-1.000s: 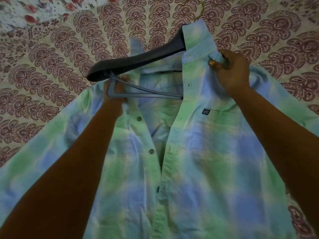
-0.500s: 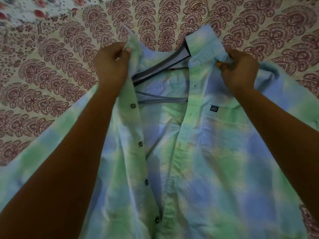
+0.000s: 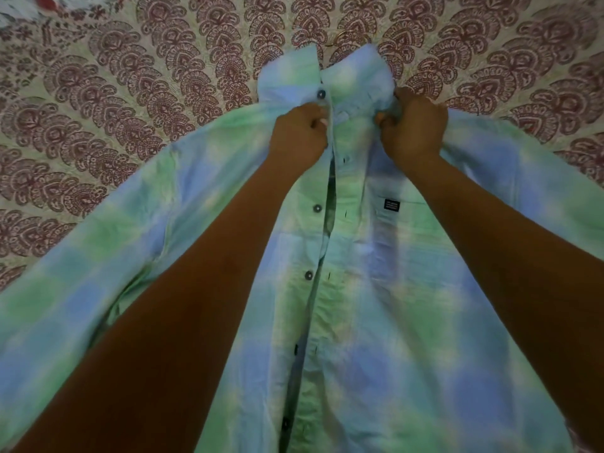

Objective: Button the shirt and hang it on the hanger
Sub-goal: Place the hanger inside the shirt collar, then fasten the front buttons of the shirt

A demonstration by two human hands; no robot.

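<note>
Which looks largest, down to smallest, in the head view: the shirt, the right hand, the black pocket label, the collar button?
1. shirt, by far
2. right hand, gripping the shirt
3. black pocket label
4. collar button, slightly smaller than the label

Shirt (image 3: 408,305) lies front-up on the bedspread (image 3: 130,93), collar (image 3: 356,70) at the far end, hem toward the camera. Sleeves spread out left and right. Hanger hook (image 3: 341,35) pokes out just beyond the collar, over the bedspread. Left hand (image 3: 299,135) grips the left front edge just below the top button (image 3: 322,94). Right hand (image 3: 415,125) grips the right front just below the collar. Hands sit near each other, one on each side of the opening. Other buttons (image 3: 309,275) run down the left edge, uncovered, with the right edge just beside them. Label (image 3: 390,204) sits on the right front, below the right hand. Both forearms reach over the shirt fronts.
</note>
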